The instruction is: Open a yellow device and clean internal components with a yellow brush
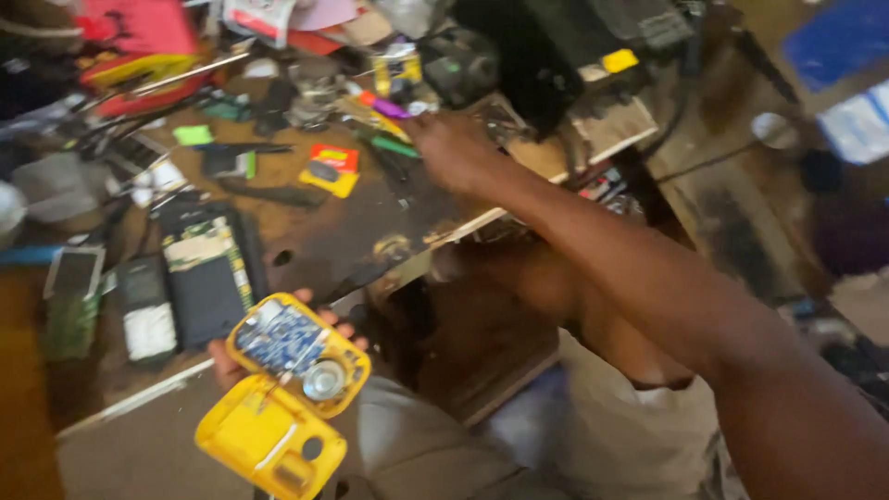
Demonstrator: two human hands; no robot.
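A bare right forearm fills the lower right corner, cut off by the frame edge, as the right hand stretches across a cluttered wooden workbench toward a blurred scatter of pens and small tools; motion blur hides the fingers, so whether they grip anything cannot be told. Well apart, near the bench's front edge, the left hand lies mostly hidden beneath an opened yellow device, its fingers curled around the shell, the blue circuit board facing up. A detached yellow cover, possibly its back half, sits just below, touching it.
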